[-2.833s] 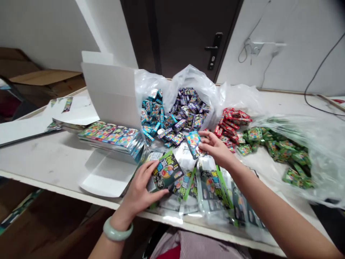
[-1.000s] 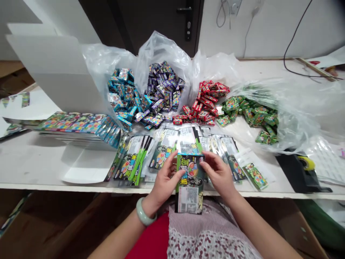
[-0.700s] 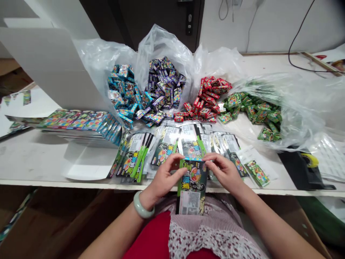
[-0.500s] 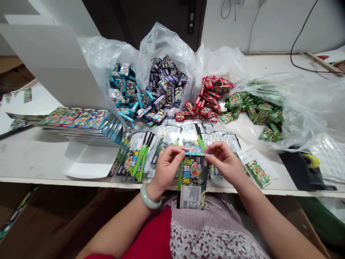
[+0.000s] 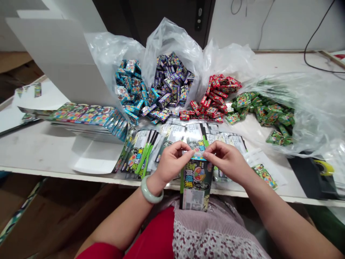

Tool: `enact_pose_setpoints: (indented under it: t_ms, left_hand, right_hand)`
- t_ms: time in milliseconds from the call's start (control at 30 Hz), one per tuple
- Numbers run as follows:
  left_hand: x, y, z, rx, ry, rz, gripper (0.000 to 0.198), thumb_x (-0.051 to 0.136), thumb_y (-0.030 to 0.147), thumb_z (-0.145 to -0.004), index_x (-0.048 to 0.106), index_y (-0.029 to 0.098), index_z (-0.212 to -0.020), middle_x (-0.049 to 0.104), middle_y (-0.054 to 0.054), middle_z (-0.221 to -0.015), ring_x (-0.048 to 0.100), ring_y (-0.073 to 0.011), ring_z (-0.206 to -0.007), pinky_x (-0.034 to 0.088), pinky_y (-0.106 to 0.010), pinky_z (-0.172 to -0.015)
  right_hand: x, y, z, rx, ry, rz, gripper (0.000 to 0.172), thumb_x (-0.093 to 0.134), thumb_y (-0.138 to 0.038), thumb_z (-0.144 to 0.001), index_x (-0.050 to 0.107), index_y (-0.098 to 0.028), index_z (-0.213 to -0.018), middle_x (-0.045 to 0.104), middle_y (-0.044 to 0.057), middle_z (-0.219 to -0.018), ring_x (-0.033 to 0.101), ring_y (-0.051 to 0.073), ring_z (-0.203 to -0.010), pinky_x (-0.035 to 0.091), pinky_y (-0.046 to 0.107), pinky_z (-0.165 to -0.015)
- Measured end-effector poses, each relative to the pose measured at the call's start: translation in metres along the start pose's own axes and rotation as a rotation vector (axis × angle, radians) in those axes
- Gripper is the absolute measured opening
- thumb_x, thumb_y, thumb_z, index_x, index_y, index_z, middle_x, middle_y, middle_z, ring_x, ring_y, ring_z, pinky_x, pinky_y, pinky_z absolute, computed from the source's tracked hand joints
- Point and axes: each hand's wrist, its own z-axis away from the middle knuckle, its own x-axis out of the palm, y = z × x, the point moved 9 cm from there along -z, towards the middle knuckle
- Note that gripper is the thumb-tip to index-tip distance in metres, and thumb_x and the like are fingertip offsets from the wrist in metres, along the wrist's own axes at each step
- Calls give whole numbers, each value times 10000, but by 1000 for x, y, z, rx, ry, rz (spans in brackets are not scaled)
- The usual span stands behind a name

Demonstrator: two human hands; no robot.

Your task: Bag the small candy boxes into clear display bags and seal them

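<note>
Both hands meet at the top of a black-and-green printed candy bag [image 5: 196, 183], which hangs down over the table's front edge toward my lap. My left hand [image 5: 174, 160], with a pale green bangle at its wrist, pinches the bag's top left corner between thumb and fingers. At the top right corner my right hand [image 5: 228, 158] pinches in the same way. Between the thumbs shows a colourful, blue-edged top part [image 5: 198, 153]; whether it belongs to the bag or is a separate piece I cannot tell. Behind the hands lie overlapping flat printed bags [image 5: 138, 153].
Plastic sacks spill small blue packets [image 5: 132, 84], purple packets [image 5: 172, 79], red packets [image 5: 215, 95] and green packets [image 5: 269, 111]. An open white-lidded box [image 5: 83, 113] with packets stands left. Yellow tape [image 5: 326, 168] lies right, near a single green packet [image 5: 264, 176].
The top part between my thumbs now faces the camera more, where before it was a thin blue strip. Both hands still pinch the bag. The whole view has shifted slightly.
</note>
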Motion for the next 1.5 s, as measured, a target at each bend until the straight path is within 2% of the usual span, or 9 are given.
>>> enact_pose_setpoints:
  t_ms: [433,700,1000,1067,1133,1200,1300,1400,1500]
  left_hand:
    - [-1,13,12,239,-215,-72,107,611,278,-890,648,201,-826,666,-64,-880,626,-185,-867,524,-349,-773]
    - [-3,-10,14,175,-145,-131,99,629,265,-876,634,223,-966,642,-45,-895,618,-186,-842,529,-323,-735]
    - [0,-21,2,140,-123,-195,41,651,273,-854,651,246,-885,624,-6,-916,601,-180,-898,509,-281,-787]
    - [-2,-21,3,101,-82,-186,42,671,281,-835,656,267,-871,635,11,-930,600,-183,-915,508,-289,-805]
    - [-6,-20,3,50,-35,-185,50,690,296,-814,660,278,-850,643,22,-944,600,-190,-928,510,-296,-809]
    - [-9,-21,2,11,-9,-189,54,697,314,-802,664,283,-832,647,27,-940,603,-195,-921,517,-302,-798]
    - [-8,-21,-2,-1,-11,-204,60,698,324,-798,666,278,-818,653,28,-922,610,-197,-918,527,-305,-803]
    - [-4,-24,-4,12,-33,-222,69,689,324,-810,665,265,-837,655,23,-938,612,-189,-924,526,-288,-812]
    - [-3,-27,-5,27,-36,-235,56,686,316,-815,663,274,-844,653,24,-946,608,-191,-926,526,-302,-827]
  right_hand:
    - [5,-26,22,-368,-23,165,50,632,-234,-885,596,-241,-851,617,34,-904,593,183,-899,471,353,-801]
    - [2,-6,30,-342,227,81,31,578,-221,-895,597,-245,-889,621,43,-929,602,192,-934,505,366,-810]
    - [3,8,22,-299,204,21,36,564,-257,-902,587,-234,-918,628,36,-1024,592,158,-1061,493,340,-943]
    - [-14,18,26,-274,150,-5,175,592,-256,-887,597,-246,-1062,619,46,-1166,590,160,-1095,506,325,-918]
    - [-55,43,35,-165,226,75,311,598,-261,-877,575,-265,-1187,606,46,-1248,610,158,-1067,522,304,-868]
    - [-123,79,54,69,503,340,243,520,-258,-910,621,-249,-1131,674,32,-1100,633,156,-988,517,299,-846]
    - [-194,119,78,234,683,499,228,489,-227,-902,677,-156,-1010,671,110,-1022,617,218,-935,480,381,-868]
    - [-221,144,81,328,714,596,225,522,-230,-884,709,-124,-950,664,145,-1002,606,244,-922,443,392,-888]
    - [-221,156,70,398,711,653,210,572,-274,-875,729,-144,-926,671,137,-1001,606,243,-940,428,350,-883]
